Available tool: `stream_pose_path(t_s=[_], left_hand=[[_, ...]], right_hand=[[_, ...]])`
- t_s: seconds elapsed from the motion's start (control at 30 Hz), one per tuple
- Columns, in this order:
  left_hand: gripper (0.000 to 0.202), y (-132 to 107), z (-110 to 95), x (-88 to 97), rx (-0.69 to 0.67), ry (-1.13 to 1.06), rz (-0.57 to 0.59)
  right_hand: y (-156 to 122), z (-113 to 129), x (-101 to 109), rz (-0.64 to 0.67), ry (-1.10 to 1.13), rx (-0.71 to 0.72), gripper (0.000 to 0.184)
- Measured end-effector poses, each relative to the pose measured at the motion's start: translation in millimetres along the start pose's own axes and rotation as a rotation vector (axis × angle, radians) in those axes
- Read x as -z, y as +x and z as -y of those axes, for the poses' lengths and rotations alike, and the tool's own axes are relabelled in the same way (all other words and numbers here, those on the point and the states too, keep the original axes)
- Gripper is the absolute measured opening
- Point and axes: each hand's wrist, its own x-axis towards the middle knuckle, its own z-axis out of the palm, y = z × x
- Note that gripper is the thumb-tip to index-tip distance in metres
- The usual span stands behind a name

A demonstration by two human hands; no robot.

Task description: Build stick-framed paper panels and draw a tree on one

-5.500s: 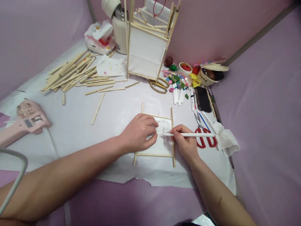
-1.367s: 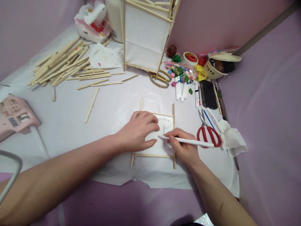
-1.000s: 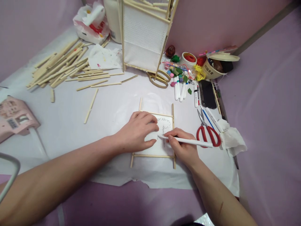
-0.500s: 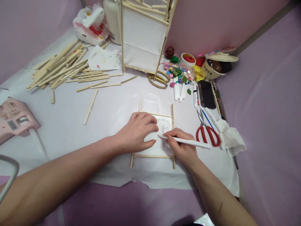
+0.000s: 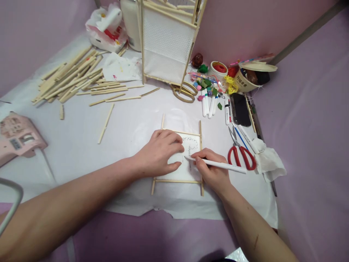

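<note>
A small wooden-stick frame with a white panel lies flat on the white sheet. My left hand rests on the panel's left part with its fingers curled down, pressing it. My right hand pinches a white pen whose tip touches the panel beside thin black drawn lines. Much of the panel is hidden under both hands.
Red scissors, white markers, a black phone, a tissue and small pots lie to the right. A tall stick-and-fabric frame stands behind. Loose sticks lie far left, a pink glue gun at the left edge.
The pen tip has shifted slightly on the panel. The left hand has stayed in place. The view has dropped a little since the oldest frame.
</note>
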Motion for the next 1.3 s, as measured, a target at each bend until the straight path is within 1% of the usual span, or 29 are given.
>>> stream_pose_path(t_s=[0.3, 0.5, 0.73, 0.93, 1.3], left_hand=[[0.023, 0.5, -0.1, -0.2, 0.008, -0.012, 0.001], [0.024, 0.1, 0.4, -0.5, 0.001, -0.008, -0.012], [0.025, 0.3, 0.3, -0.5, 0.003, 0.001, -0.004], [0.023, 0.2, -0.2, 0.0, 0.007, -0.004, -0.003], [0.024, 0.0, -1.1, 0.9, 0.008, -0.009, 0.004]], right_hand=[[2.3, 3.1, 1.2, 0.037, 0.005, 0.080, 0.018], [1.5, 1.8, 0.1, 0.048, 0.021, 0.091, 0.018], [0.1, 1.2, 1.7, -0.028, 0.054, 0.088, 0.017], [2.1, 3.6, 0.4, 0.025, 0.033, 0.143, 0.018], [2.3, 3.0, 0.1, 0.033, 0.000, 0.141, 0.017]])
